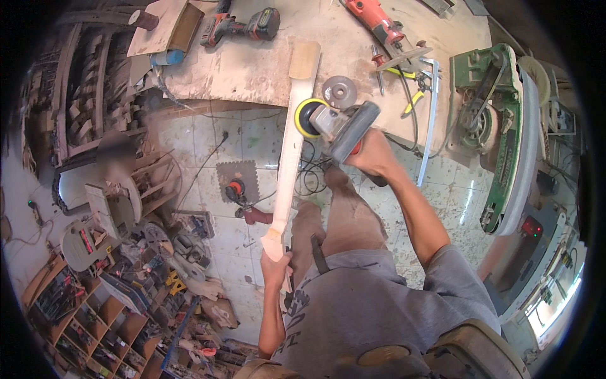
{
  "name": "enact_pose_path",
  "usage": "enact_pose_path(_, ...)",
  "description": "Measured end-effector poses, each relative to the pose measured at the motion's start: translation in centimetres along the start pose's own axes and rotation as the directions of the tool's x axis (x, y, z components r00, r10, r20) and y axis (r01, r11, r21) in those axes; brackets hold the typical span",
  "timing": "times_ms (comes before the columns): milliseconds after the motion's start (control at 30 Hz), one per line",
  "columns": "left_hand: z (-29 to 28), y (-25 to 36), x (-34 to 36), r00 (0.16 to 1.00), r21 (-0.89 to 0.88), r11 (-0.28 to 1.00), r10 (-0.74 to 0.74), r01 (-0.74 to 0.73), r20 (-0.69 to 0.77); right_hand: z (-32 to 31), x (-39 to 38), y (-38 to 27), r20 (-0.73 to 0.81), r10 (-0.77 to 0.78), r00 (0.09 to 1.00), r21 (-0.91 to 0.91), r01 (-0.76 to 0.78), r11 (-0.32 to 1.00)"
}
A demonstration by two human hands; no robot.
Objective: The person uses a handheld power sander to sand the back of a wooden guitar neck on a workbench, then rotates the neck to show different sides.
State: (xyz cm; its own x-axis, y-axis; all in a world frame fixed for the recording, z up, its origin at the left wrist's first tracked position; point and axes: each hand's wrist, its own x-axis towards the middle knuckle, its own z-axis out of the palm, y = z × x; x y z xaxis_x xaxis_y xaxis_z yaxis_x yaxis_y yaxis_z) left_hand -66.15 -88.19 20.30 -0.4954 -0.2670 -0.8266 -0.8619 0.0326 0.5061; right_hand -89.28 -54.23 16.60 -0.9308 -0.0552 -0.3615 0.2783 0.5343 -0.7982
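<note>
My left hand (275, 270) is closed around the near end of a long pale wooden piece (291, 148), shaped like an instrument neck. Its far end, a wider block, reaches over the workbench. In my right hand (374, 153) is a handheld power sander (351, 131), gripped from the right side. The sander's round pad (307, 119), black with a yellow rim, overlaps the right edge of the wood; whether it presses on it I cannot tell. Some of my right fingers are hidden behind the tool.
On the workbench (240, 69) lie a cordless drill (243, 25), a red angle grinder (379, 22), a round disc (339, 92) and yellow-handled pliers (413, 101). A green belt sander (505, 139) stands at right. Another sander (237, 189) and cables lie on the floor. Cluttered shelves (95, 328) fill the lower left.
</note>
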Motion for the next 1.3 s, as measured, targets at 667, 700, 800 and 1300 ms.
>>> enact_pose_path(667, -1.3, 1.7, -1.7, 0.980, -0.026, 0.994, -0.103, 0.109, 0.170, -5.1, 2.0, -8.5, 0.282, -0.107, 0.953, -0.558, 0.254, 0.790)
enact_pose_path(700, -1.5, 1.6, -1.6, 0.975, -0.015, 0.993, -0.114, 0.119, 0.192, -5.1, 1.9, -8.9, 0.289, -0.136, 0.948, -0.569, 0.284, 0.772)
enact_pose_path(800, -1.7, 1.4, -1.6, 0.971, -0.072, 0.990, -0.101, 0.119, 0.217, -5.4, 3.0, -9.2, 0.236, -0.185, 0.954, -0.552, 0.288, 0.782)
enact_pose_path(1300, -1.8, 1.6, -2.1, 0.973, -0.077, 0.993, -0.071, 0.090, 0.222, -5.6, 3.9, -12.9, 0.326, -0.078, 0.942, -0.624, 0.276, 0.731)
